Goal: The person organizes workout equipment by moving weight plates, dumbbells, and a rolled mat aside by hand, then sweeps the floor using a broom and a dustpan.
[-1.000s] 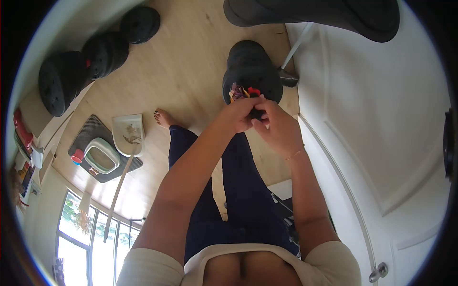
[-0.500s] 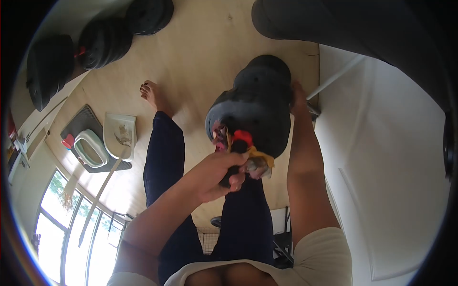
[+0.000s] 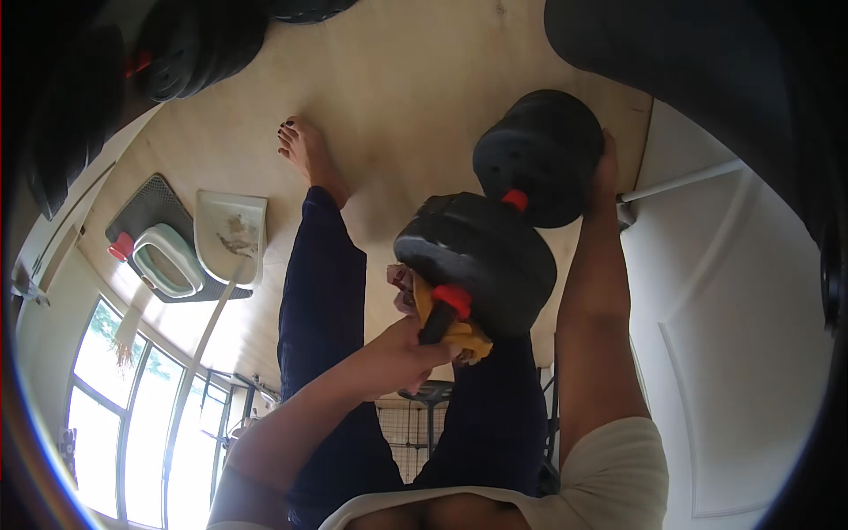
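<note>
A dumbbell (image 3: 477, 252) with black weight plates and red collars hangs slantwise over my legs, its far plates (image 3: 543, 155) up and to the right. My left hand (image 3: 411, 355) is closed around a crumpled yellow and patterned cloth (image 3: 468, 343) at the near end of the black bar (image 3: 435, 325), just below the red collar (image 3: 452, 300). At the far end, my right hand (image 3: 606, 168) grips the outer edge of the plates; most of its fingers are hidden behind them.
More black weight plates (image 3: 199, 53) with a red collar stand at the upper left. On the wooden floor (image 3: 397, 97) lie a grey mat (image 3: 159, 190), a pale litter tray (image 3: 256, 208) and its rim piece. A large dark shape fills the upper right, beside a white panel (image 3: 751, 371).
The dumbbell has turned and shifted right in view, so the gap between its plate sets and a second red collar now show. Both hands have moved with it, and the view has shifted.
</note>
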